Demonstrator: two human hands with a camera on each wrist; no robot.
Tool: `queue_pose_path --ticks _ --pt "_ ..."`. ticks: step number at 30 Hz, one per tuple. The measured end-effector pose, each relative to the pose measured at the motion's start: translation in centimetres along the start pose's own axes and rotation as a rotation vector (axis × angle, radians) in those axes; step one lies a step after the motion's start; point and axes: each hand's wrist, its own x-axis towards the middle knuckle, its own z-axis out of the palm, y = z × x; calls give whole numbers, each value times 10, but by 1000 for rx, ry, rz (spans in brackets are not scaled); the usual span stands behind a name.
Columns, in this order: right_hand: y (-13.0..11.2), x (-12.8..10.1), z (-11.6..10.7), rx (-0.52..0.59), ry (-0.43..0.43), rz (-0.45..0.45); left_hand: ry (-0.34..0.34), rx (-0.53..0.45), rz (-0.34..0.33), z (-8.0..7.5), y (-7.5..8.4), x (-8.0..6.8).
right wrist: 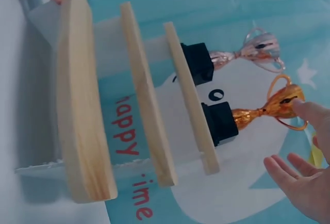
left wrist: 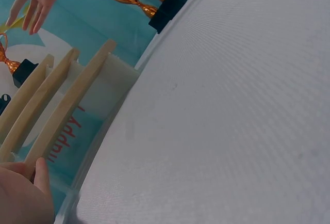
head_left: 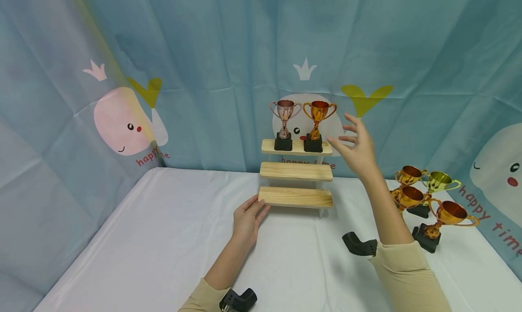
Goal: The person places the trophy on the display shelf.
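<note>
A three-step wooden display stand [head_left: 296, 197] stands at the back of the table. At the left end of its lowest step, my left hand [head_left: 246, 221] pinches the board between thumb and fingers. On the top step are two trophy cups with black bases: a rose-coloured trophy [head_left: 284, 117] at left and an orange-gold trophy [head_left: 316, 117] at right. My right hand [head_left: 359, 148] is raised just right of the gold one, fingers spread and holding nothing. In the right wrist view its thumb [right wrist: 309, 113] overlaps that cup's bowl.
To the right, partly behind my right forearm, stand several more trophies, among them a yellow-gold trophy [head_left: 439, 182] and a nearer orange-gold trophy [head_left: 448, 214]. A blue curtain [head_left: 212, 99] with printed whales hangs behind the white-covered table [head_left: 163, 239].
</note>
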Motion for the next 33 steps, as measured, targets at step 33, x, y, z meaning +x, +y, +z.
queue_pose_path --ticks 33 --pt "-2 -86 -54 -276 88 -68 6 -20 -2 3 2 -2"
